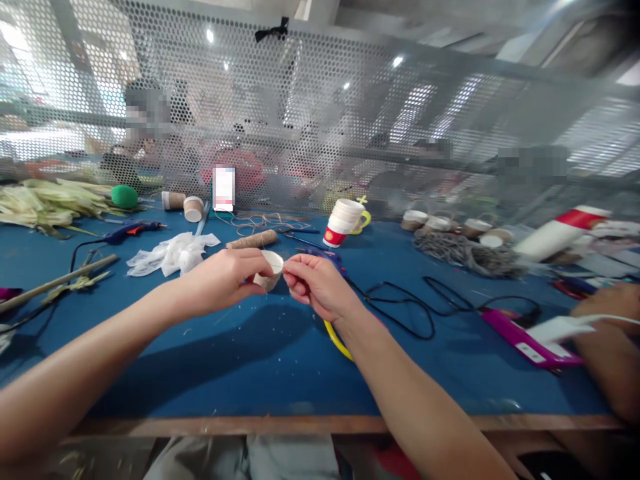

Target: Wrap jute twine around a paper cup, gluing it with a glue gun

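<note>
My left hand [225,280] is closed around a small pale cup [269,283], its thumb in front and its fingers over the far side. The cup is held up above the blue table with its opening upward. At the cup's right rim, my right hand [317,283] is closed in a pinch. Whatever lies between those fingertips is too small to make out. Just behind the cup is a brown roll of twine [253,240]. Partly hidden by my right wrist, a yellow curved handle [337,340] shows on the table.
Paper cups [340,223] stand stacked behind my hands. White cloth [175,255] and a glue gun [129,230] lie left. Grey yarn [467,257], a black cable and a purple power strip [530,340] lie right, near another person's hand [610,303]. A perforated screen [320,120] closes the back.
</note>
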The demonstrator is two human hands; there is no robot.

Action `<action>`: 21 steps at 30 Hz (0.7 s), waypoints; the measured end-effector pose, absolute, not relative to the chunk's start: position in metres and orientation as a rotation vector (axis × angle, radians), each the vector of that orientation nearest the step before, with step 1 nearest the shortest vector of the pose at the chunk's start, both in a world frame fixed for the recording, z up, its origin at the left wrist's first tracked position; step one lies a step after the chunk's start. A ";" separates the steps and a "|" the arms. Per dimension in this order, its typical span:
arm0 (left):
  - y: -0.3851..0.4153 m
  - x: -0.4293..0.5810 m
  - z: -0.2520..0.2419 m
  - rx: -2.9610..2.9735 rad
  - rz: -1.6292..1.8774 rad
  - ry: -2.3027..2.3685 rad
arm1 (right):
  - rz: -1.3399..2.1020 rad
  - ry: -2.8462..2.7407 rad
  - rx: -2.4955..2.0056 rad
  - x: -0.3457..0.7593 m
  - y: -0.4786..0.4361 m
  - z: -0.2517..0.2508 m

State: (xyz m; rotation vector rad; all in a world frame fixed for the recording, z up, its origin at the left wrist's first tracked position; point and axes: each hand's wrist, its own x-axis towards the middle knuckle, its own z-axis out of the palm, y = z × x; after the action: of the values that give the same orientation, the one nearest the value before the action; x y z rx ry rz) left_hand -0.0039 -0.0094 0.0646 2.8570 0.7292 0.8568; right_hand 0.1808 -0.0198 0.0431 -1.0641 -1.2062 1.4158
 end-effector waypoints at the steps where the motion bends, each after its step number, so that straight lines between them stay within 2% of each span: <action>1: -0.009 -0.002 0.061 2.880 0.895 0.761 | 1.424 -1.208 -1.057 0.180 -0.020 0.043; 11: -0.011 0.007 0.040 2.846 1.222 0.931 | 1.269 -1.369 -1.008 0.175 -0.028 0.039; 15: -0.014 0.010 0.046 2.372 1.211 0.924 | 1.058 -1.518 -1.011 0.174 -0.034 0.041; 21: -0.015 0.015 0.050 1.340 0.782 0.706 | 0.783 -1.685 -0.937 0.173 -0.045 0.044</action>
State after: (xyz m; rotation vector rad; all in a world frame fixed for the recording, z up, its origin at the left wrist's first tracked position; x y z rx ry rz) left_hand 0.0145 -0.0149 0.0497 1.3400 0.7057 0.7825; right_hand 0.1728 -0.0454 0.0437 -0.9366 -1.6853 0.7827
